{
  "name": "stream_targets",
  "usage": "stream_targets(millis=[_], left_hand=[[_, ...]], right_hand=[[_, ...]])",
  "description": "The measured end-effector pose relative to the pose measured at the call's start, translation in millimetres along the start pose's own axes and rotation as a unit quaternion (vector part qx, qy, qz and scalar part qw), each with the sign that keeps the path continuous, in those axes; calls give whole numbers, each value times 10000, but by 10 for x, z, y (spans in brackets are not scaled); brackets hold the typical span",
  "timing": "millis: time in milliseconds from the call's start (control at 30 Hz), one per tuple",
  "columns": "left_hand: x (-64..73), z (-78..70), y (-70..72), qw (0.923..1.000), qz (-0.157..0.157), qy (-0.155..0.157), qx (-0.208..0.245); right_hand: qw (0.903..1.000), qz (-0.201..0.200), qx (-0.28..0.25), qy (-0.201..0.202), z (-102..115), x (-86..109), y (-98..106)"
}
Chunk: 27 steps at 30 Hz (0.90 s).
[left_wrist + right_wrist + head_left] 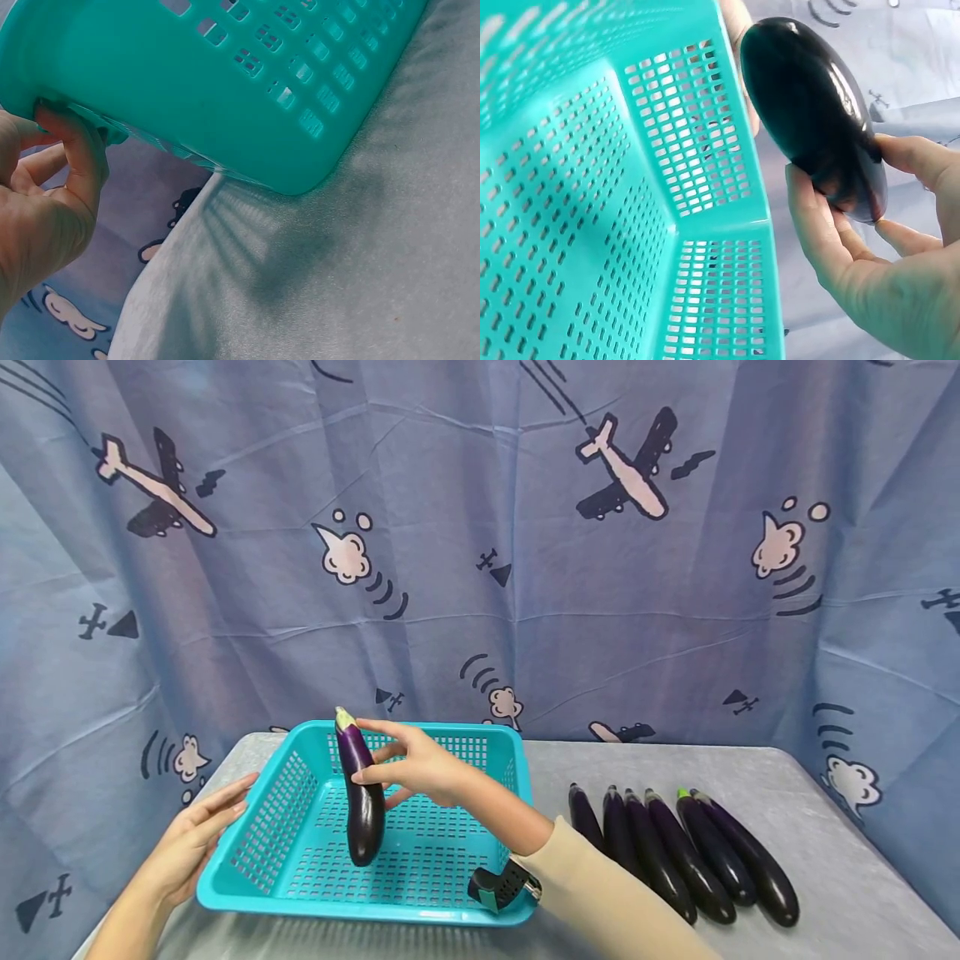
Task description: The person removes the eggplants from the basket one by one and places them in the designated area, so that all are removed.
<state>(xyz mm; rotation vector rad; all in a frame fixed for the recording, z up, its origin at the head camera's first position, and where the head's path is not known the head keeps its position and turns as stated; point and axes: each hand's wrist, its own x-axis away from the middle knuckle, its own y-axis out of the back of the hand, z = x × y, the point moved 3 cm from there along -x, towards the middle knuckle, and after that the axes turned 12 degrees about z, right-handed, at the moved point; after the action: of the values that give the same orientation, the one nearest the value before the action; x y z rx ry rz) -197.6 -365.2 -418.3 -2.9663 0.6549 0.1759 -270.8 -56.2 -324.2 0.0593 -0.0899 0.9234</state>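
My right hand (423, 768) grips a dark purple eggplant (363, 814) with a pale green stem. It holds the eggplant above the turquoise plastic basket (352, 908), stem end up and slightly tilted. In the right wrist view, the fingers and thumb close round one part of the eggplant (802, 97), and its rounded end sticks out past the basket rim. At the basket's left side is my left hand (187, 843). The left wrist view has that hand (52, 195) with fingers curled at the basket's rim (97, 75). No eggplant shows on the basket's slotted floor.
Several eggplants (678, 860) lie side by side on the grey tabletop (840, 860), right of the basket. The right forearm crosses the basket's right rim and hides part of them. A blue curtain (465, 568) with airplane prints hangs behind and at both sides.
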Motion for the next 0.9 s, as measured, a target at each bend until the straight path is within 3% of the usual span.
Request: stream_targets(millis=[400,900], left_hand=[[-1,5,-7,9995,63,34,301],[-5,9,10,9997,-31,108,218]], right_hand=[[9995,-98,70,303,54,387,83],[9976,-353,275,523,53,935,374]])
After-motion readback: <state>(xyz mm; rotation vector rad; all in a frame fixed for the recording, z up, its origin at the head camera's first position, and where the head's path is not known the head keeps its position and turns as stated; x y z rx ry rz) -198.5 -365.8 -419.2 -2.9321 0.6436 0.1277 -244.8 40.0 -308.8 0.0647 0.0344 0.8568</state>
